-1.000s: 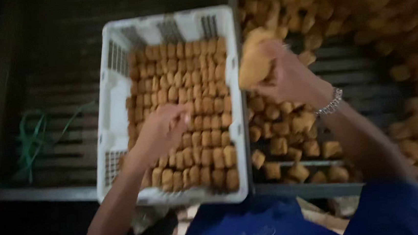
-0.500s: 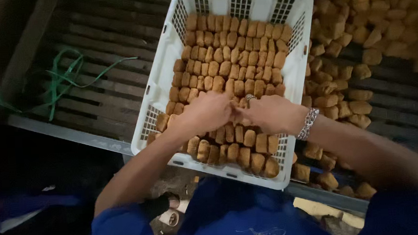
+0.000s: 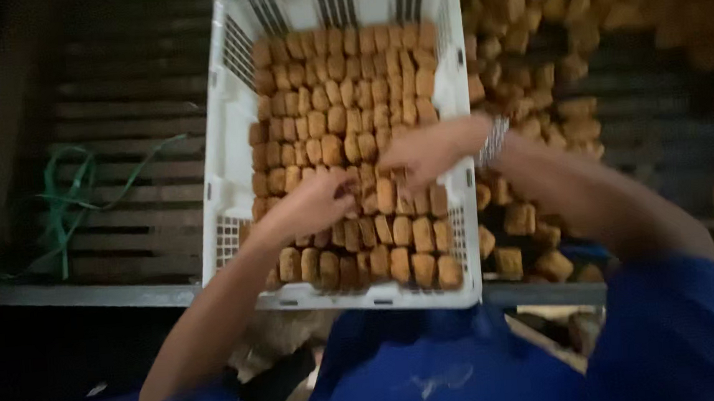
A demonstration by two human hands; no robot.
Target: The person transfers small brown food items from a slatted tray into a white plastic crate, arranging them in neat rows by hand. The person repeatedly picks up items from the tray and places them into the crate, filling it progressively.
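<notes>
Both hands now down inside white slotted crate [image 3: 225, 109], over rows of golden-brown fried blocks [image 3: 341, 93]. Change vs. a sec ago: right hand [image 3: 425, 152] no longer up over loose pile w/ a big piece lifted; now low over crate's mid-right rows, fingers curled down onto blocks, nothing clearly pinched — blurred, can't tell for sure. Left hand [image 3: 315, 202] moved from lower-left of crate to centre, fingers bent, tips touching blocks just beside right hand; no clear hold on any one piece either. Beaded bracelet [image 3: 493, 139] on right wrist, at crate's right wall. Blocks packed tight in neat rows, filling crate nearly wall to wall; near rows slightly uneven. Loose pile of same blocks [image 3: 535, 113] to right of crate, spread on slatted worktop [image 3: 128, 158]. Green string [image 3: 64, 204] lying on slats left of crate, well apart from hands. Meaning, as a judgement: lifted piece likely brought in, hands now seating/straightening pieces in mid rows; crate close to full. Blue sleeves at bottom edge.
</notes>
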